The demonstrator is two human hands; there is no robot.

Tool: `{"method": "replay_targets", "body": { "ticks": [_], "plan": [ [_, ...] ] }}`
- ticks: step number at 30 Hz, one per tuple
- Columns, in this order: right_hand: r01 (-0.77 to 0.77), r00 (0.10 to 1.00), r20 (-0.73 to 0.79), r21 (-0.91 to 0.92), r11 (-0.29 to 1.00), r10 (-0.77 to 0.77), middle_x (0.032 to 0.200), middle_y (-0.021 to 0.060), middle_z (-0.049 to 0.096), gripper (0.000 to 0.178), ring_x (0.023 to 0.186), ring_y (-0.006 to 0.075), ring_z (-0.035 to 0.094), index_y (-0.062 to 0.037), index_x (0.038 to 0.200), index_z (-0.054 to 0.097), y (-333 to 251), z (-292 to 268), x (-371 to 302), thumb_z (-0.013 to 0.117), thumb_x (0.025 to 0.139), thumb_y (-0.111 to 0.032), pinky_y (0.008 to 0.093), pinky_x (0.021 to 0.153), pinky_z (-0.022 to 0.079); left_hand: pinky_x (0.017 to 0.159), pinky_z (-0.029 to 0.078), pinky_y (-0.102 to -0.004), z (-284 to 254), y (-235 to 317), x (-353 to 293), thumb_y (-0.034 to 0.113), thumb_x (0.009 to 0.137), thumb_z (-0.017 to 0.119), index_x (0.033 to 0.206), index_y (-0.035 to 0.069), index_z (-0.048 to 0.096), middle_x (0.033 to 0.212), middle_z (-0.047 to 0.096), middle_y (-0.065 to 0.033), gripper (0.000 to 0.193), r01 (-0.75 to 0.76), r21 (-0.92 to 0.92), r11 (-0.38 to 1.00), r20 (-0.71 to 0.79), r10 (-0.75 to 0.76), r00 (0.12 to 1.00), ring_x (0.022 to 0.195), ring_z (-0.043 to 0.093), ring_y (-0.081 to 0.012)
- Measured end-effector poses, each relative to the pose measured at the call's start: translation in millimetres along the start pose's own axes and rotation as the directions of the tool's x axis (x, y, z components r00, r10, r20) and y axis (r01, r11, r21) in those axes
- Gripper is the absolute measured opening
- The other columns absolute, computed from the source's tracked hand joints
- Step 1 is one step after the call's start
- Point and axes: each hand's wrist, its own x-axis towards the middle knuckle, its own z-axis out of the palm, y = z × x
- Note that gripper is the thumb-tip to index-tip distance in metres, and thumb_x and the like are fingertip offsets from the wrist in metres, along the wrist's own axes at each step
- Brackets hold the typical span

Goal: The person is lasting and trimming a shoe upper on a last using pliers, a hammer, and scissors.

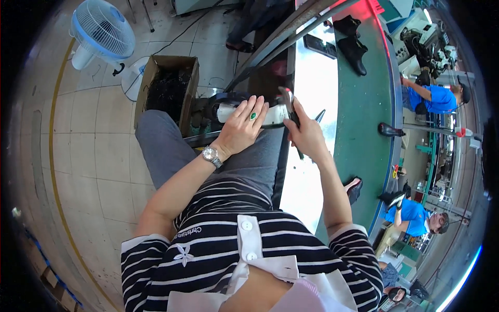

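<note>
Over my thighs lies a shoe (275, 115) with its pale underside up and a dark edge showing. My left hand (241, 125), with a green-stoned ring and a wristwatch, lies across its middle, fingers bent over the far side and thumb out of sight. My right hand (306, 132) is closed round a dark-handled hand tool (293, 112) with a curved metal head, held at the shoe's right end. Its exact kind is hard to make out. A slim dark pointed object (320, 115) rests on the white work surface (304, 190) beside my right hand.
A cardboard box (194, 83) of black scraps stands left of the shoe, with a fan (102, 31) beyond. On the right runs a green conveyor belt (358, 119) bearing dark shoes (352, 52). A phone (319, 46) lies near a slanting metal bar (296, 36). Co-workers (413, 218) sit across.
</note>
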Motion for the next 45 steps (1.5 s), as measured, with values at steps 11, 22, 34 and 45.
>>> {"method": "replay_targets", "body": {
  "ticks": [11, 22, 34, 45],
  "plan": [
    [-0.032, 0.998, -0.033, 0.313, 0.949, 0.045, 0.063, 0.0090, 0.063, 0.063, 0.056, 0.0208, 0.066, -0.0085, 0.148, 0.019, -24, -18, -9, 0.051, 0.095, -0.019, 0.0353, 0.056, 0.051, 0.107, 0.037, -0.0412, -2, 1, -3, 0.016, 0.080, 0.063, 0.129, -0.007, 0.050, 0.131, 0.053, -0.0224, 0.056, 0.044, 0.003, 0.999, 0.008, -0.044, 0.999, 0.123, 0.050, -0.0336],
    [0.071, 0.993, -0.093, -0.061, 0.996, -0.076, 0.068, 0.0174, 0.066, 0.067, 0.060, 0.0359, 0.066, -0.0096, 0.148, 0.018, -23, 13, -12, 0.055, 0.093, -0.015, 0.0439, 0.052, 0.050, 0.104, 0.040, -0.0424, -1, 7, -1, 0.015, 0.079, 0.063, 0.124, -0.006, 0.055, 0.122, 0.057, -0.0185, 0.050, -0.003, 0.148, 0.989, -0.009, 0.005, 1.000, 0.116, 0.055, -0.0333],
    [0.233, 0.971, 0.014, -0.283, 0.930, -0.238, 0.063, 0.0167, 0.065, 0.073, 0.051, 0.0326, 0.064, -0.0118, 0.151, 0.012, -43, 1, -15, 0.055, 0.092, -0.013, 0.0401, 0.045, 0.048, 0.106, 0.039, -0.0445, 3, 7, -12, 0.011, 0.081, 0.057, 0.112, -0.004, 0.059, 0.117, 0.058, -0.0227, 0.035, 0.011, 0.059, 0.998, -0.143, -0.002, 0.990, 0.119, 0.053, -0.0358],
    [0.224, 0.971, -0.034, -0.227, 0.948, -0.238, 0.062, 0.0184, 0.063, 0.074, 0.051, 0.0335, 0.064, -0.0097, 0.151, 0.013, -60, -2, -16, 0.055, 0.090, -0.013, 0.0411, 0.046, 0.048, 0.112, 0.029, -0.0446, -46, -2, 0, 0.007, 0.082, 0.053, 0.124, -0.006, 0.052, 0.123, 0.055, -0.0185, 0.044, 0.218, 0.209, 0.953, 0.121, -0.246, 0.962, 0.116, 0.052, -0.0326]
  ]
}}
